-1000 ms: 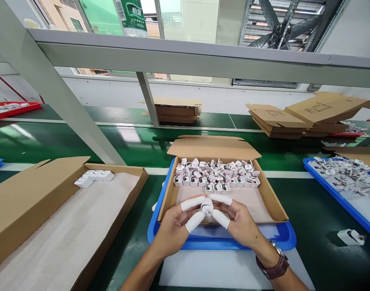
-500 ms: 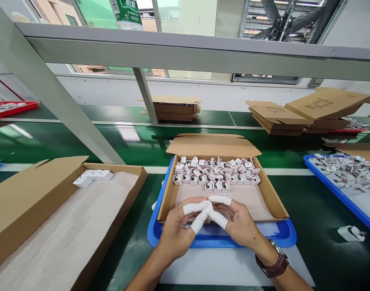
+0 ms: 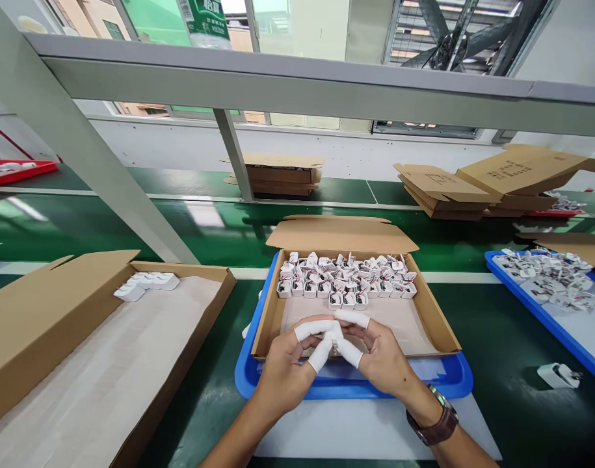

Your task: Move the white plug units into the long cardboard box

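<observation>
Fingers [image 3: 319, 356] in white covers [image 3: 354, 318] close in from both sides on one small white piece [image 3: 335, 333], held up over the near edge of an open cardboard box [image 3: 424, 305]. From where I stand, the left hand [image 3: 288, 367] has thumb and forefinger drawn nearly together on the piece, its other fingers bent behind. The right hand [image 3: 383, 356] faces it, thumb against the piece from its own side, forefinger reaching across towards the top, with only a narrow gap between the two. The covers hide much of what they grip, though a bit of it shows between the thumbs. A brown-strapped watch [image 3: 436, 424] sits on the right wrist. Beyond the fingers, rows of wired white housings [image 3: 348, 276] take up the far part of the box, which sits in a blue tray [image 3: 375, 390] on the dark green table [image 3: 204, 390]. Off to the left, a second box [image 3: 208, 312] carries a few white blocks [image 3: 148, 281] at its far end; to the right, a lone white part [image 3: 558, 376] lies near another blue tray [image 3: 545, 318] heaped with loose pieces [image 3: 555, 276].
</observation>
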### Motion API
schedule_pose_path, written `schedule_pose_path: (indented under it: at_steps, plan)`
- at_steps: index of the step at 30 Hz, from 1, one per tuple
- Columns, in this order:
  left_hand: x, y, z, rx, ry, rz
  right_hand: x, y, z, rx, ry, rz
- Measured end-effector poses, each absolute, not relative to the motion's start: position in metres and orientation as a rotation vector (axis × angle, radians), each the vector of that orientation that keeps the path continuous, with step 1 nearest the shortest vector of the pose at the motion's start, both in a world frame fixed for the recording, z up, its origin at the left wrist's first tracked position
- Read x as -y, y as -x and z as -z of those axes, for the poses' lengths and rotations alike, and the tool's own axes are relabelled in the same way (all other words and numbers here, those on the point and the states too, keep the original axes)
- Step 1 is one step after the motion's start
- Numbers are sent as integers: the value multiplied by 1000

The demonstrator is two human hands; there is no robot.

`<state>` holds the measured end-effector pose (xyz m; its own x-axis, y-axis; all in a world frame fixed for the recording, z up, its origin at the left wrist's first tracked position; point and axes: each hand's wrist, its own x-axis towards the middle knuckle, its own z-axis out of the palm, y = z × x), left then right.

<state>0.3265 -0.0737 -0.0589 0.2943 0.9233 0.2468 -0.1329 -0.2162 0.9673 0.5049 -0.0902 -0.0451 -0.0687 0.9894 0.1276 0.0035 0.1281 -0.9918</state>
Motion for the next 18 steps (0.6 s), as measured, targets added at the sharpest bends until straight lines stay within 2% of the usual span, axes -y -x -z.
schedule_pose_path:
  at_steps: [4, 11, 18]
  plan:
    - [72, -326, 59, -871, -1470, -1263, 88, -506, 46, 1206, 996, -1204]
    - [78, -329, 57, -986, -2156, -1523, 85, -508, 54, 1137, 1005, -1204]
    - [80, -339, 52, -987, -2219, -1646, 87, -509, 50, 1256, 1032, -1239]
